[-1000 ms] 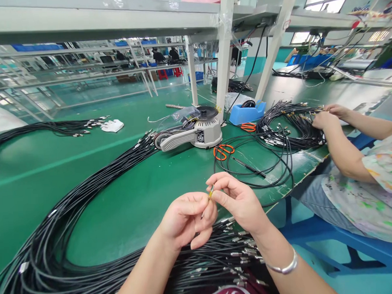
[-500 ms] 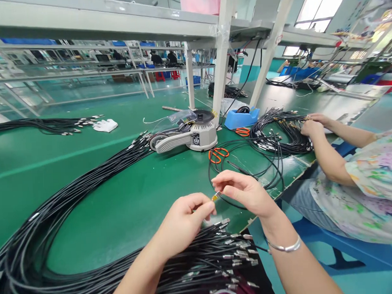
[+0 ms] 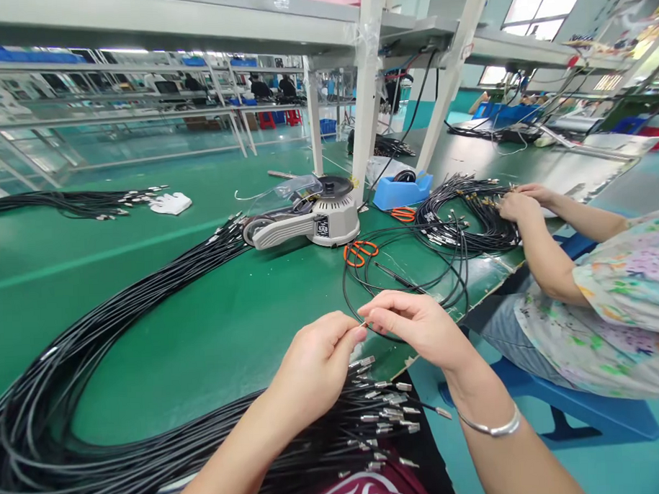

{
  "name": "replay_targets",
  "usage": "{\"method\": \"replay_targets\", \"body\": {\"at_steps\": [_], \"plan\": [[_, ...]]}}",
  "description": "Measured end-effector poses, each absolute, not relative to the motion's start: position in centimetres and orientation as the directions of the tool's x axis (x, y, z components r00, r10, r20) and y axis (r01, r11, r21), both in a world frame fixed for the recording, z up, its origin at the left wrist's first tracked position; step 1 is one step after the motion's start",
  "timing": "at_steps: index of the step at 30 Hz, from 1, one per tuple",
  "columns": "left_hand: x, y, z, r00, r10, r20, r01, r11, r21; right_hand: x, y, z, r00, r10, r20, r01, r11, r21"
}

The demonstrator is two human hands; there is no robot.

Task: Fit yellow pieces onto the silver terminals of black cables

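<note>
At the centre, my left hand (image 3: 320, 359) is closed, thumb and forefinger pinched together. My right hand (image 3: 419, 327), a silver bangle on its wrist, meets it fingertip to fingertip, also in a pinch. Between them only a thin pale sliver (image 3: 363, 323) shows of a tiny piece, which looked yellow and silver a moment earlier; the fingers hide the rest. Below my forearms lies a thick bundle of black cables (image 3: 206, 442) with silver metal connectors (image 3: 392, 410) at their ends. The bundle loops round on the left and runs back towards the tape dispenser.
On the green table (image 3: 245, 300) stands a round grey tape dispenser (image 3: 334, 221). Orange-handled scissors (image 3: 361, 253), loose black cable and a blue tape holder (image 3: 403, 192) lie to its right. A white glove (image 3: 170, 203) is at far left. A co-worker's hands (image 3: 522, 200) handle another coil.
My right fingertips have closed in on my left ones, covering the small yellow-and-silver piece that showed between them. The view has shifted slightly.
</note>
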State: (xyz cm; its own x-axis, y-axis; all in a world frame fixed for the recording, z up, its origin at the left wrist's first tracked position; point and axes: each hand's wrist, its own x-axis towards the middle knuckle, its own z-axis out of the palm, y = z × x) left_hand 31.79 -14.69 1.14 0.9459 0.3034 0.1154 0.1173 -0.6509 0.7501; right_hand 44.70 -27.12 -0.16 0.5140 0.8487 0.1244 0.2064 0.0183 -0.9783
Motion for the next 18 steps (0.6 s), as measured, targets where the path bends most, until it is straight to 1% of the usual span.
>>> {"method": "replay_targets", "body": {"at_steps": [2, 4, 5, 8, 10, 11, 14, 16, 18], "plan": [[32.0, -14.9, 1.1, 0.943, 0.302, 0.142, 0.109, -0.680, 0.725, 45.0, -27.5, -0.1, 0.499, 0.864, 0.075, 0.182, -0.020, -0.983], [32.3, -15.1, 1.1, 0.945, 0.295, 0.138, 0.105, -0.678, 0.728, 45.2, -27.8, -0.2, 0.482, 0.875, 0.054, 0.215, -0.058, -0.975], [32.4, -15.1, 1.2, 0.951, 0.289, 0.107, 0.115, -0.654, 0.748, 45.2, -27.8, -0.2, 0.471, 0.881, 0.044, 0.235, -0.078, -0.969], [32.2, -14.6, 1.3, 0.959, 0.276, -0.059, 0.199, -0.512, 0.836, 45.2, -27.7, -0.5, 0.496, 0.868, 0.006, 0.233, -0.127, -0.964], [31.5, -13.8, 1.4, 0.941, 0.315, -0.128, 0.263, -0.434, 0.862, 45.2, -27.5, -0.8, 0.540, 0.841, -0.014, 0.211, -0.152, -0.966], [31.0, -13.4, 1.3, 0.926, 0.349, -0.141, 0.291, -0.426, 0.857, 45.2, -27.4, -1.0, 0.560, 0.828, -0.022, 0.204, -0.164, -0.965], [29.6, -12.4, 0.7, 0.891, 0.426, -0.155, 0.368, -0.479, 0.797, 45.2, -27.3, -1.2, 0.576, 0.816, -0.052, 0.195, -0.199, -0.960], [29.1, -12.3, 0.3, 0.898, 0.405, -0.170, 0.379, -0.517, 0.768, 45.2, -27.2, -1.2, 0.584, 0.809, -0.067, 0.192, -0.218, -0.957], [29.1, -12.6, -0.1, 0.914, 0.363, -0.182, 0.361, -0.521, 0.773, 45.1, -27.2, -1.1, 0.595, 0.800, -0.079, 0.187, -0.234, -0.954]]}}
